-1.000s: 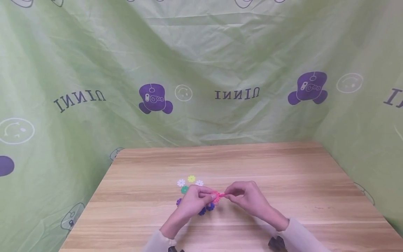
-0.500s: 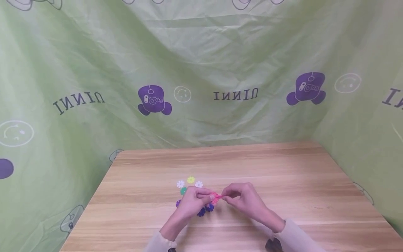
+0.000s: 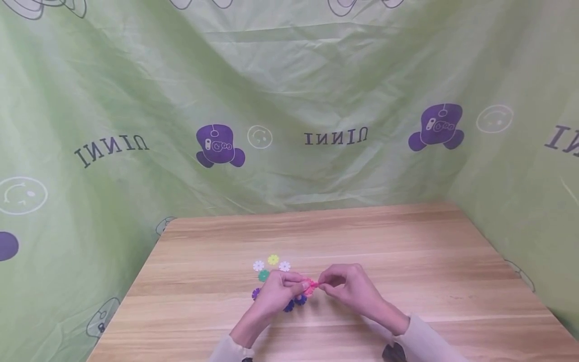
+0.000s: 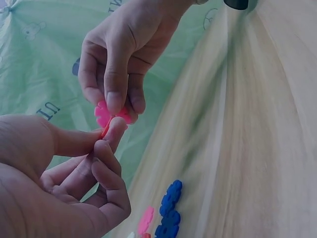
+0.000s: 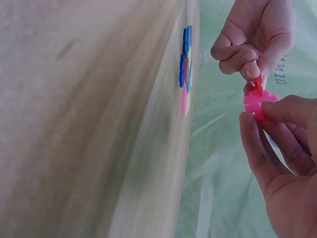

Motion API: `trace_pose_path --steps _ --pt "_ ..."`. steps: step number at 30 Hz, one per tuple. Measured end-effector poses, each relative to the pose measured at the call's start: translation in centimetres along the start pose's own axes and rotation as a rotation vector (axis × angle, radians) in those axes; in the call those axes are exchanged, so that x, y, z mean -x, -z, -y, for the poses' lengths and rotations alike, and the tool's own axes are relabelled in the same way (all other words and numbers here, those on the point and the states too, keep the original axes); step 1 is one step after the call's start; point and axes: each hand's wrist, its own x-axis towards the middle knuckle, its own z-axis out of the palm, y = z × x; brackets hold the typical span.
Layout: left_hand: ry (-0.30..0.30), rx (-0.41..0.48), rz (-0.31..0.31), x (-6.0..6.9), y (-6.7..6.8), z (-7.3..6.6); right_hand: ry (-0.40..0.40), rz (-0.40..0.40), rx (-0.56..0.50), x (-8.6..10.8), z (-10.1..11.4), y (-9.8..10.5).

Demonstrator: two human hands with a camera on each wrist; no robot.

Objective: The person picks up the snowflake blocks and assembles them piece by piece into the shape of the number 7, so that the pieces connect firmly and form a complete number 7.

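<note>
My left hand [image 3: 275, 295] pinches a red notched plastic disc [image 5: 258, 85], a flower-shaped building piece, between thumb and forefinger. Facing it, my right hand [image 3: 354, 287] pinches a bright pink notched disc [image 5: 253, 106] between thumb and fingertips. The two discs meet at their edges, set crosswise to each other. In the left wrist view, the pink disc [image 4: 102, 113] shows behind the left fingertips, and only a thin red edge of the other disc is visible. How deep the notches sit in each other is hidden by the fingers.
Beneath and beside the left hand, several flower discs lie on the wooden table [image 3: 384, 241]: yellow [image 3: 273, 260], white [image 3: 284, 266], green [image 3: 264, 275], purple [image 3: 256, 293] and blue [image 3: 300, 299]. A pink disc [image 4: 146, 220] lies near the blue ones. A green printed cloth [image 3: 289, 90] hangs behind.
My right hand has moved slightly left toward the left hand, bringing the pink disc closer against the red one. The head view has shifted a little. The discs on the table stay put.
</note>
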Motion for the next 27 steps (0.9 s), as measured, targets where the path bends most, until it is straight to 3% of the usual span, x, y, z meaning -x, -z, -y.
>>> trace_pose_path --steps 9,19,24,27 --pt "-0.027 -0.064 0.027 0.2 0.5 0.4 -0.038 0.022 -0.013 0.2 0.0 -0.2" --pt "-0.158 -0.291 0.067 0.2 1.3 0.3 -0.025 0.003 -0.046 1.0 -0.1 0.3" --pt "-0.191 -0.352 0.030 -0.4 2.4 0.0 -0.038 0.000 -0.033 1.2 0.0 0.5" --pt "-0.179 -0.360 -0.009 -0.9 3.2 0.1 -0.046 0.005 -0.032 1.3 0.0 0.7"
